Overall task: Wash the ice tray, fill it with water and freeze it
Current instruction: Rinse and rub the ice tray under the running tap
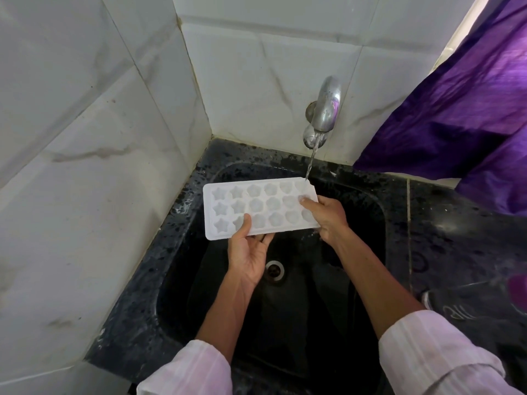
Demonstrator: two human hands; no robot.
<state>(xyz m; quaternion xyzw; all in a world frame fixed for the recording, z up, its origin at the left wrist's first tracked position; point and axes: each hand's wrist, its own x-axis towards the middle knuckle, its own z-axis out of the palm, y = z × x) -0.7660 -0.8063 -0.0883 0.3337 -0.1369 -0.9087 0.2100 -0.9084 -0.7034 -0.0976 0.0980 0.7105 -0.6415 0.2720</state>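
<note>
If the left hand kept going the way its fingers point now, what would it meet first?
The left hand points up and away under the white plastic ice tray it already holds, so it would only press into the tray's underside. Past the tray, probably the black sink's back wall; depth is unclear.

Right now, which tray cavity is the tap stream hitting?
The far-right cavity of the back row of the ice tray, at the corner nearest the tap. The water stream lands there; the star cavities at the left end sit clear of it.

Both arms are reaching forward, sleeves pushed up the forearms. The left hand (248, 253) is turning palm up, thumb pressing on top, fingers curling underneath. The right hand (328, 216) is gripping palm down, fingertips on top.
</note>
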